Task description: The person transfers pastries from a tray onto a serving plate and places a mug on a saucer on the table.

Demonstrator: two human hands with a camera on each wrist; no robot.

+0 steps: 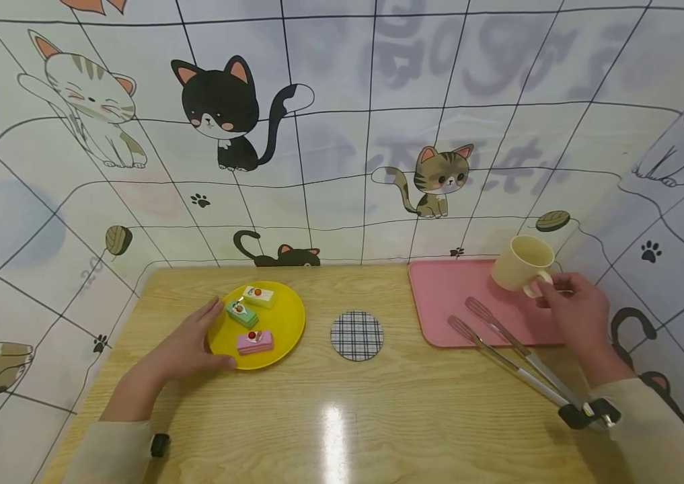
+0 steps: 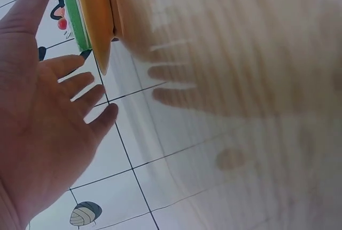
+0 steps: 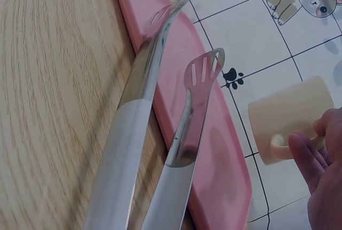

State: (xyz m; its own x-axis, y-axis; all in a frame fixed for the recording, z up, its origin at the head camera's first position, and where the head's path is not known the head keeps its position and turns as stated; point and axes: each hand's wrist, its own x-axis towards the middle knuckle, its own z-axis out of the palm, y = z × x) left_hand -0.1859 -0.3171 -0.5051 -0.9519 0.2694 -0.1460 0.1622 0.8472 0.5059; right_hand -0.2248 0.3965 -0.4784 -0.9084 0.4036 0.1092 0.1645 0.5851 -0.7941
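My right hand [image 1: 584, 312] pinches the handle of a cream mug [image 1: 517, 265], raised above the back right of a pink tray [image 1: 444, 289]. Wall shows between mug [image 3: 283, 118] and tray in the right wrist view. Metal tongs [image 1: 520, 366] with slotted tips reach over the tray's front edge, their rear end beside my right wrist. On the left, my left hand [image 1: 187, 343] spreads its thumb and fingers along the left rim of a yellow plate [image 1: 284, 326]. Three toy cake slices lie on that plate: yellow [image 1: 259, 296], green [image 1: 241, 314] and pink [image 1: 254, 342].
Between plate and tray a round checked coaster [image 1: 356, 335] lies on the wooden table [image 1: 390, 417]. A wall covering [image 1: 342, 148] printed with cats rises behind the table and along both sides.
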